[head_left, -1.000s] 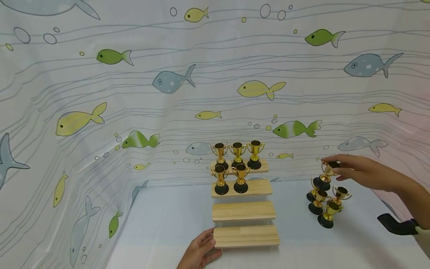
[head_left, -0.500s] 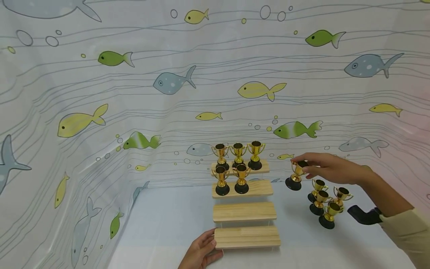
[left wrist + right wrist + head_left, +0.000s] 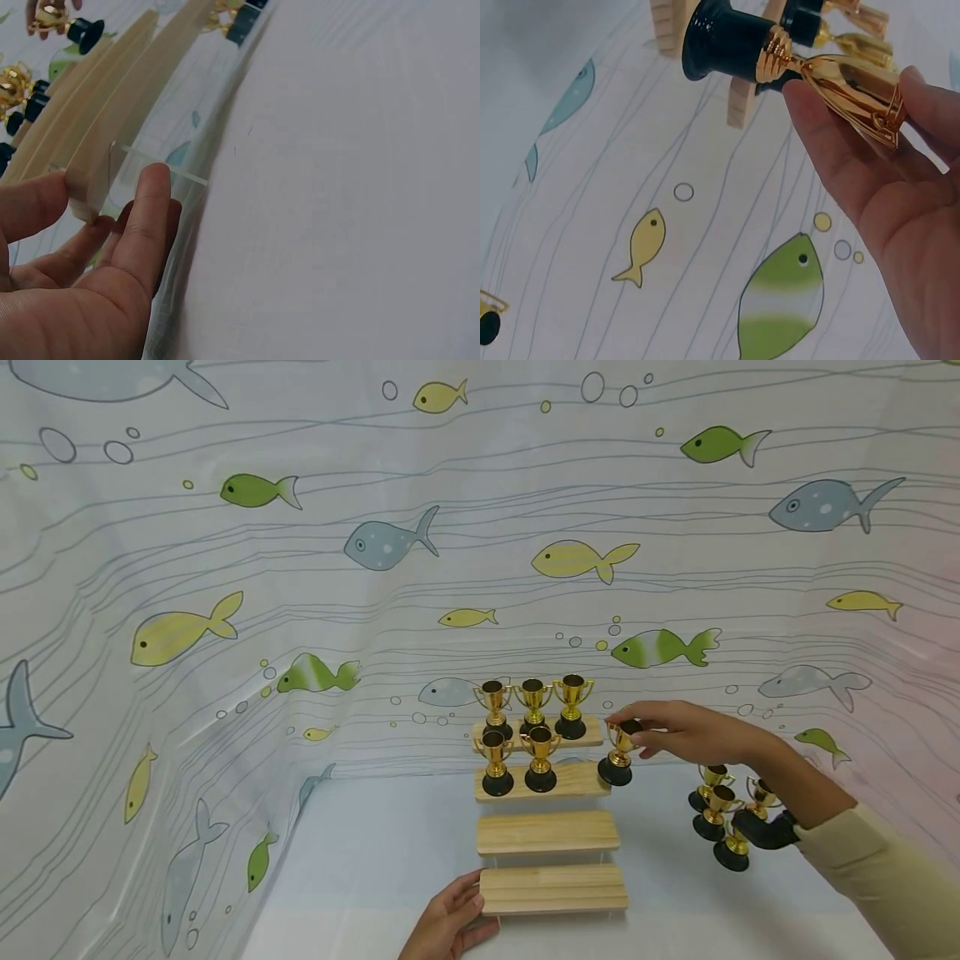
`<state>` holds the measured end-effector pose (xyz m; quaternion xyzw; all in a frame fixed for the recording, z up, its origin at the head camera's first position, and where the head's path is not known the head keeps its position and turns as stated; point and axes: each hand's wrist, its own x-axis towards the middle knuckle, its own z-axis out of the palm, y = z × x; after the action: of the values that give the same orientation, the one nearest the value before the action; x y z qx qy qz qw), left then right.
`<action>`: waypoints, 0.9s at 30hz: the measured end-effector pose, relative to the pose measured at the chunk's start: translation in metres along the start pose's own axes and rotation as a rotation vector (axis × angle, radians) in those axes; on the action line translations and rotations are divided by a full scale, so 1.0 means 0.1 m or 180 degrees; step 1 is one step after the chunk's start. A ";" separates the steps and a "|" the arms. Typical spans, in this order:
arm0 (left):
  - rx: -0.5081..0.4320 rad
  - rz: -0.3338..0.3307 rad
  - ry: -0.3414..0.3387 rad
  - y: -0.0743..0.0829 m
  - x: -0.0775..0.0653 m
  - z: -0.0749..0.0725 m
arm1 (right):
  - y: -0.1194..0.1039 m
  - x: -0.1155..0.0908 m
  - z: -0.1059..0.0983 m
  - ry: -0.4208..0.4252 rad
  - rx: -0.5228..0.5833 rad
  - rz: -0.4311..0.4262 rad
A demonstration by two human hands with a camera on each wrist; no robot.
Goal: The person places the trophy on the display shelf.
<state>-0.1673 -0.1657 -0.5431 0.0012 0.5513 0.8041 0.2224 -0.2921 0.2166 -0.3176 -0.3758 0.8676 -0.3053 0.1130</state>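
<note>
My right hand pinches a small gold trophy cup by its bowl, thumb and fingers on either side. The trophy's black base overlaps the right end of the second step from the top in the head view. In the right wrist view the held trophy shows close, step ends behind it. My left hand grips the left end of the bottom step of a four-step wooden display stand. The left wrist view has the thumb against the board's end and fingers below.
Three trophies stand on the top step and two on the step below. Several more trophies stand on the table to the right, partly hidden by my right arm. A fish-print sheet hangs behind.
My right hand has carried the trophy leftward from the group on the right to the stand's second step. My left hand stays at the bottom step.
</note>
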 end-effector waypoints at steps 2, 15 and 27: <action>0.0000 0.0003 -0.0009 0.00 0.00 0.00 | -0.02 0.05 0.02 -0.0045 0.0074 -0.0038; 0.0036 -0.0003 0.0076 -0.01 0.01 0.01 | -0.03 0.28 0.08 -0.0210 0.0206 -0.0115; 0.0010 0.0028 0.0079 -0.02 0.02 0.00 | -0.08 0.41 0.11 -0.0196 0.0133 -0.0168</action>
<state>-0.1683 -0.1644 -0.5450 -0.0060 0.5553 0.8042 0.2120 -0.3110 0.1784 -0.3203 -0.4053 0.8470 -0.3145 0.1393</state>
